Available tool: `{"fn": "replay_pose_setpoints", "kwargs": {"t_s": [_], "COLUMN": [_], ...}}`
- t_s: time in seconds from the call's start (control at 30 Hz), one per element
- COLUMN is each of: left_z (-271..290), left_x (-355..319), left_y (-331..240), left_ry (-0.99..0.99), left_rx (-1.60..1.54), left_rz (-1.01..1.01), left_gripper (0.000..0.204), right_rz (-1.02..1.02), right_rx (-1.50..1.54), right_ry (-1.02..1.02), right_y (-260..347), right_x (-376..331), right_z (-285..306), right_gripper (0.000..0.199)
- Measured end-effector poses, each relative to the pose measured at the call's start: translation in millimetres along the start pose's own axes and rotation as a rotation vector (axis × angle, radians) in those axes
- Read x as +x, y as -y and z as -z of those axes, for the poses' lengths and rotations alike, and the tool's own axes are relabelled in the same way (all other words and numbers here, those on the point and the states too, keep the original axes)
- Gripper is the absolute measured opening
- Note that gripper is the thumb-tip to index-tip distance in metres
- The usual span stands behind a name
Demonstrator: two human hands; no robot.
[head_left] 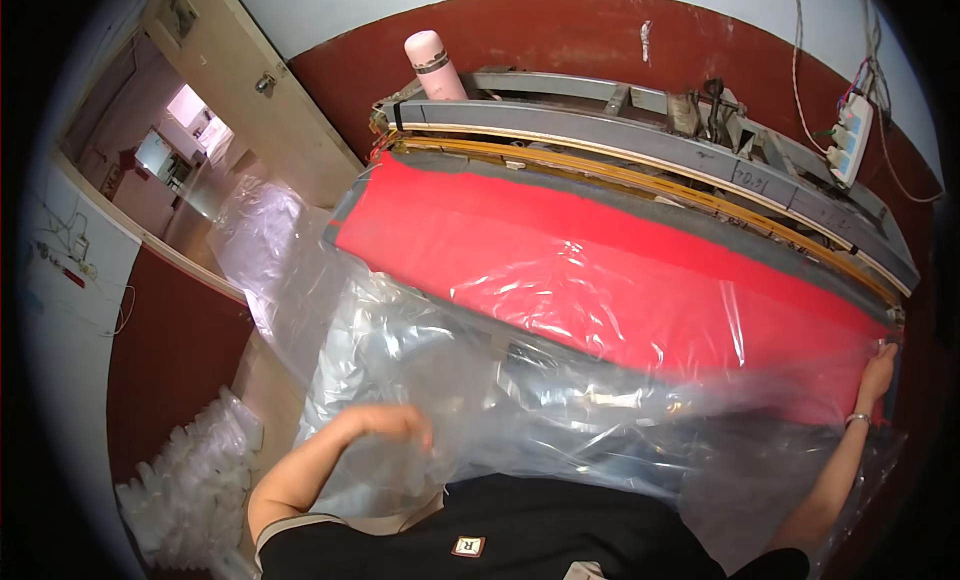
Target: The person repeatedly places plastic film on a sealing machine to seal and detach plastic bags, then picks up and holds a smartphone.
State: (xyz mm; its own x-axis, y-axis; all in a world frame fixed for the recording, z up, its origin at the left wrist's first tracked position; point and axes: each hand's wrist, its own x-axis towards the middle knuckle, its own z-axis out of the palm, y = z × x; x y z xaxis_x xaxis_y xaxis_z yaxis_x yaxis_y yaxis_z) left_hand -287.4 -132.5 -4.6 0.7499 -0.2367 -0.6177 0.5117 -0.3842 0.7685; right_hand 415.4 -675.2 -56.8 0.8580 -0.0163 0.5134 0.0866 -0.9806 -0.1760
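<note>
Right hand point(878, 365) gripping plastic sheet point(560, 380) edge

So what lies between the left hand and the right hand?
In the head view, crumpled clear plastic sheet spans from left hand to right hand.

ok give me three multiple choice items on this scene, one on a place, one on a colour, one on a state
1. Where does the pink bottle stand?
A. on the top of the grey machine frame, at its left end
B. on the floor by the doorway
C. in the left hand

2. What colour is the broad pad under the clear plastic sheet?
A. blue
B. red
C. green

3. What is the right hand doing?
A. hanging free, away from everything
B. holding the bottle
C. reaching out to the sheet's far right edge

Answers: 1 A, the bottle stands upright on the frame's left end. 2 B, the pad shows red through the film. 3 C, the arm stretches out and the fingers meet the film at the pad's right end.
</note>
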Motion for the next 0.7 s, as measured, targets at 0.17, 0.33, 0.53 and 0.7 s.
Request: {"fn": "replay_pose_setpoints", "kwargs": {"t_s": [0.17,0.33,0.53,0.7], "left_z": [36,131,184,193], "left_x": [-20,14,79,89], "left_y": [-24,-59,-59,-53], "left_ry": [-0.915,-1.317,-1.575,-1.563], "left_rx": [-0.088,-0.454,0.851,0.845], "left_rz": [0.089,-0.132,-0.026,-0.073], "left_gripper": [0.021,0.018,0.009,0.011], "right_rz": [0.000,0.031,0.006,-0.104], "right_rx": [-0.026,-0.005,0.169,0.675], "right_ry": [0.008,-0.041,-0.056,-0.119], "right_y": [3,1,-37,-77], "right_x": [-1,1,8,7], "right_z": [4,3,-18,-9], "right_gripper": [0.025,0.026,0.021,0.022]}}
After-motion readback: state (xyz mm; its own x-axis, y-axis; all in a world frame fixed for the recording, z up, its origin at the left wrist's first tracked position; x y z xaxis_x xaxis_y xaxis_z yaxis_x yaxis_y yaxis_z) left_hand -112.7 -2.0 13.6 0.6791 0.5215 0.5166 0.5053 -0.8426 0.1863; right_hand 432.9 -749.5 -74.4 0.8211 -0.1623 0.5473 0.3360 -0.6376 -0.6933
